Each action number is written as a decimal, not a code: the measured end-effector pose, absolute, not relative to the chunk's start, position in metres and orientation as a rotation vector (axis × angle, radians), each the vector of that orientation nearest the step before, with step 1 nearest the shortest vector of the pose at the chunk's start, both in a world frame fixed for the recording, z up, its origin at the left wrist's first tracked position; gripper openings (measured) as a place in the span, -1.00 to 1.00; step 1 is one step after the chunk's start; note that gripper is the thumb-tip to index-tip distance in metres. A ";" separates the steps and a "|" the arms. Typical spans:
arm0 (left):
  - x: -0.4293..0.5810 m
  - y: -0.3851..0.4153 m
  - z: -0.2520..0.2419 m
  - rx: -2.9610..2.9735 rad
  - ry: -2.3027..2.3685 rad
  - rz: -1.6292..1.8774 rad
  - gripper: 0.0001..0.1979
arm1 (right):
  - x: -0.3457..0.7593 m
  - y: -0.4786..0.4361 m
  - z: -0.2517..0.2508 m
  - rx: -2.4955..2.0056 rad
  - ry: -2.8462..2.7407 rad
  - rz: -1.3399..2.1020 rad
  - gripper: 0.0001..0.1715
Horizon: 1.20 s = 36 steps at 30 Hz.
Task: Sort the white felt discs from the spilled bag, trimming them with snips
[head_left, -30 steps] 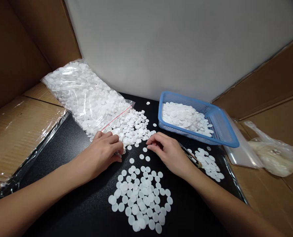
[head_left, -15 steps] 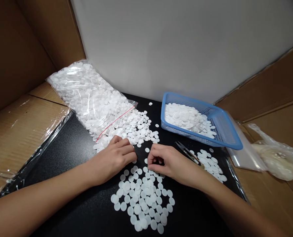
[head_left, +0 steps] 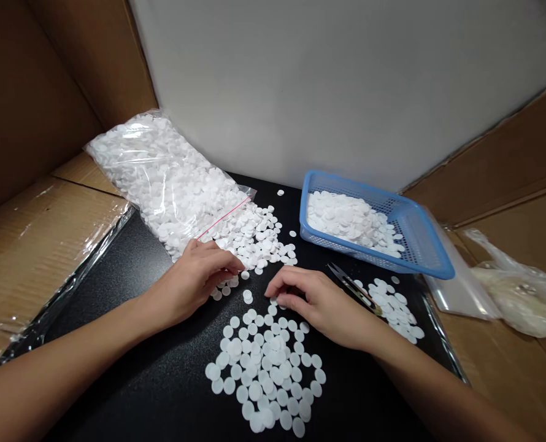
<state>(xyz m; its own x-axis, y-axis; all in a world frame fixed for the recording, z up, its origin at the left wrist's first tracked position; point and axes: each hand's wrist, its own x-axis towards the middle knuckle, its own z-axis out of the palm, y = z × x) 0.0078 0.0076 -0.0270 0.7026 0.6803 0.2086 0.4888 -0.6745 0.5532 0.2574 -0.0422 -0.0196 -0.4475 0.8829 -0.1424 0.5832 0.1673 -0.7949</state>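
Observation:
My left hand [head_left: 203,274] is over the near end of the loose white discs [head_left: 254,236] that spill from a clear zip bag [head_left: 162,178]. Its fingers are bent and closed, with the tips at the discs; whatever is between them is hidden. My right hand [head_left: 307,296] is just above the spread of round white discs [head_left: 266,368] in front of me. Its thumb and forefinger pinch at a small white disc [head_left: 273,301]. A couple of overlapping discs [head_left: 248,297] lie on the black table between my hands.
A blue basket [head_left: 378,248] holding many white discs stands at the back right. Scissors-like snips [head_left: 353,287] lie by my right wrist, beside another small disc pile [head_left: 395,313]. A plastic bag [head_left: 521,294] rests at far right. Cardboard [head_left: 47,245] and a pale wall [head_left: 337,86] surround the table.
My left hand has drawn back left and up toward the bag's mouth, uncovering discs on the table. My right hand has shifted slightly left, its fingertips now at a disc.

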 end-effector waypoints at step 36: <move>0.004 0.003 -0.026 3.019 0.600 0.239 -0.72 | 0.225 -0.020 -0.047 -1.267 -2.478 0.382 -0.77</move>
<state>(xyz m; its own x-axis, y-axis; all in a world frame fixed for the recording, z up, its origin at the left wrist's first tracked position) 0.0036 0.0032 -0.0263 0.9125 0.3842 0.1406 0.3757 -0.9230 0.0833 0.2252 -0.0200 -0.0472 -0.5495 0.8184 0.1682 0.7297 0.5681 -0.3805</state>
